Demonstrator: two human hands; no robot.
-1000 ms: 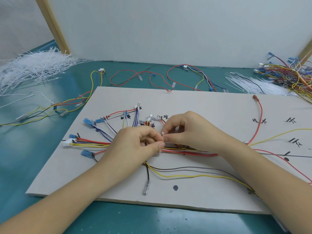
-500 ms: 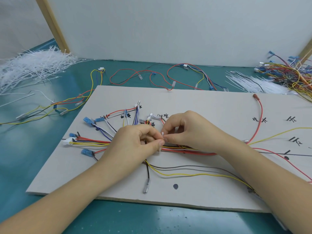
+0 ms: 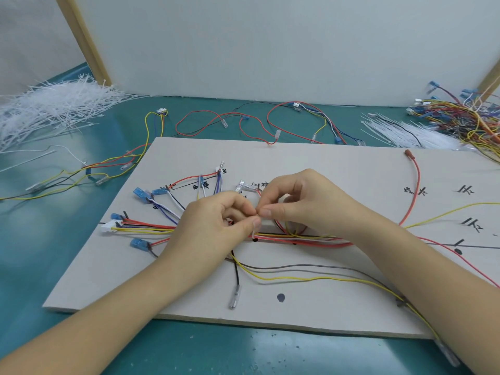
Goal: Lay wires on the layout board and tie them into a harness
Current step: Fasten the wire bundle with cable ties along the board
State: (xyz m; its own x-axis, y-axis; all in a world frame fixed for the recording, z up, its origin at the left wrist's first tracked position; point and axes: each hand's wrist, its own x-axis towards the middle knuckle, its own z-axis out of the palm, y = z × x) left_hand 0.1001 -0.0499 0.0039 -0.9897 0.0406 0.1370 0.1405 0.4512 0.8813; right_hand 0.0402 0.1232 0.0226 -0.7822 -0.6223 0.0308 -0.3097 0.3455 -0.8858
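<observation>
Two hands meet over the middle of the board [image 3: 311, 158], fingertips nearly touching. Left hand [image 3: 213, 226] has thumb and forefinger pinched on a white tie [image 3: 255, 230], whose tail pokes down just past the thumb. Right hand [image 3: 300, 204] is pinching too, thumb against forefinger right at the same spot, though I can't tell if it's on the tie or something else.

Right under them runs the wire bundle [image 3: 311, 238] (red, yellow, black, white strands lying together) heading toward the board's right edge. Wires fan out from under the left hand toward the left edge, ending in blue terminals [image 3: 140, 193] and a white connector [image 3: 109, 227]. A black wire with a clear terminal [image 3: 234, 299] points at the board's near edge, beside a black dot [image 3: 280, 297]. Yellow and grey wires sweep toward the near right corner.

Off the board, on the teal tabletop [image 3: 48, 253]: a big heap of ties [image 3: 54, 109] at the far left, loose wires [image 3: 243, 120] along the far edge, more ties [image 3: 405, 131] and a wire tangle [image 3: 465, 115] at the far right.
</observation>
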